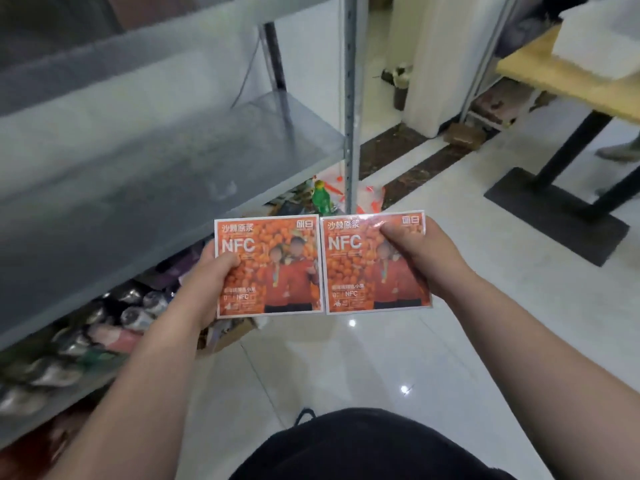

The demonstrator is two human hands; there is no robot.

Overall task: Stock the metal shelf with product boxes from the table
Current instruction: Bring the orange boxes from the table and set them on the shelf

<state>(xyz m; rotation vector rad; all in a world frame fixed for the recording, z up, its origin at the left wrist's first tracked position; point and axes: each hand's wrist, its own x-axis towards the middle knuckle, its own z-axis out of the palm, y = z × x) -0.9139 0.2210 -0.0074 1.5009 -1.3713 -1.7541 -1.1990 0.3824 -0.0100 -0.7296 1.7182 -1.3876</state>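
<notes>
**Mia:** What is taking up the most room?

**Ben:** The white floor (381, 358) is shining across the lower right of the frame. The grey metal shelf (138, 161) is filling the whole left side. Its wide middle board is showing bare grey metal.

**Mia:** And the desk?

**Ben:** The desk (554, 84) is sticking in at the upper right. A white block (602, 43) is sitting on it.

**Mia:** What is lying low on the shelf?

**Ben:** Shiny packs (69, 341) are lying on the bottom board, at the lower left.

**Mia:** Where are the boxes?

**Ben:** Two flat orange boxes are hanging in the air in the middle of the frame, over the floor. They are just in front of the shelf, not on it, and well away from the desk. The left box (268, 268) and the right box (375, 263) are facing up, side by side. Their inner edges are right next to each other. Both are showing the letters NFC.

**Mia:** What are the hands doing?

**Ben:** The left grip (211, 271) is closing around the left box's outer edge, thumb on top. The right grip (422, 258) is pinching the right box the same way, near its top outer corner.

**Mia:** Anything tiny?

**Ben:** A green thing (321, 199) is peeking out just above the boxes. It is too blurry to say what it is.
</notes>
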